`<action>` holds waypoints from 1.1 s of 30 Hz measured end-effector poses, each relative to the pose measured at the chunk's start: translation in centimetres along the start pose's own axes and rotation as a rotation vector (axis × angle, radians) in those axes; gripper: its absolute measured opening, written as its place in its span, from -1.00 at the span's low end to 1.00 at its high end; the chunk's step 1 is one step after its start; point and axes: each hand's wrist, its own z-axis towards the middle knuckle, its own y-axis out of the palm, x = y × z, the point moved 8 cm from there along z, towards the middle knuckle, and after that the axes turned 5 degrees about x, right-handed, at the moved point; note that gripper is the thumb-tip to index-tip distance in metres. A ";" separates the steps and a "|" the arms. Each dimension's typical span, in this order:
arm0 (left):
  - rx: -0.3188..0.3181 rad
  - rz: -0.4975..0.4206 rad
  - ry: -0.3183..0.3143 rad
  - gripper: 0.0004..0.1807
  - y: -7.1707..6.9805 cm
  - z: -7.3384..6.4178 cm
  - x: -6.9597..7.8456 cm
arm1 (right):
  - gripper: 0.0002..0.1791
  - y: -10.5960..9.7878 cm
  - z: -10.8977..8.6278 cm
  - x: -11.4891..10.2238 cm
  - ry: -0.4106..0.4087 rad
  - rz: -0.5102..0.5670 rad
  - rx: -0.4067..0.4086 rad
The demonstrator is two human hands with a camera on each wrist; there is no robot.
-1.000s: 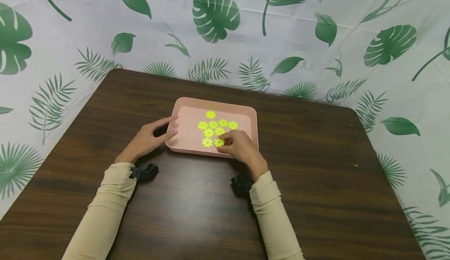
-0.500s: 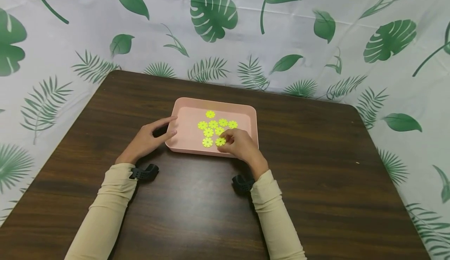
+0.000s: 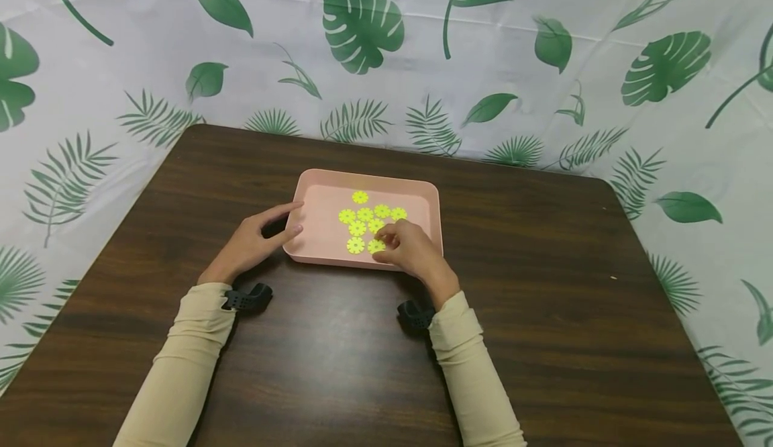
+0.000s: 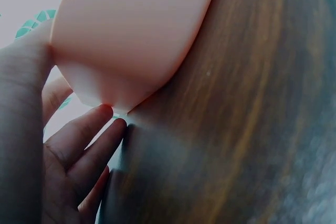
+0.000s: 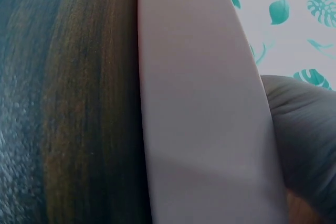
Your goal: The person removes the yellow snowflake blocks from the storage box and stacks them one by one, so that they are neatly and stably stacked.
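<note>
A shallow pink tray (image 3: 317, 249) holds several yellow notched snowflake discs (image 3: 365, 214), lying flat in a loose cluster. My left hand (image 3: 244, 245) grips the tray's left end in the head view. From the left wrist, the thumb reaches over the rim, and fingertips (image 4: 107, 109) meet the outer wall. My right hand (image 3: 417, 252) reaches over the tray's front right rim. Its thumb and forefinger stand on either side of a front disc (image 3: 376, 246), which is partly hidden by them. The right wrist view shows only the tray's outer wall (image 5: 205, 103) and the hand's base beyond the rim.
The tray stands on a dark wood table (image 3: 543, 286). A white cloth with green leaves (image 3: 459, 84) hangs behind the table's back edge and down its sides. Each wrist wears a black band (image 3: 249, 298). A tiny pale speck (image 3: 613, 277) lies on the right of the table.
The right fingers have shifted slightly right and back again, the front disc moving with them. The left hand and tray stay in place. The head view has tilted a little.
</note>
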 end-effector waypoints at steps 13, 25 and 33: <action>-0.007 0.021 0.000 -0.32 0.0 0.1 0.2 | -0.57 0.0 0.0 -0.7 -0.041 -0.048 -0.046; -0.017 0.018 0.024 -0.39 0.0 0.1 0.9 | -0.56 -0.3 -0.1 -1.3 -0.146 -0.075 -0.078; -0.021 -0.004 0.054 -0.40 -0.1 -0.1 0.9 | -0.86 -0.3 0.0 -1.2 -0.175 -0.105 -0.061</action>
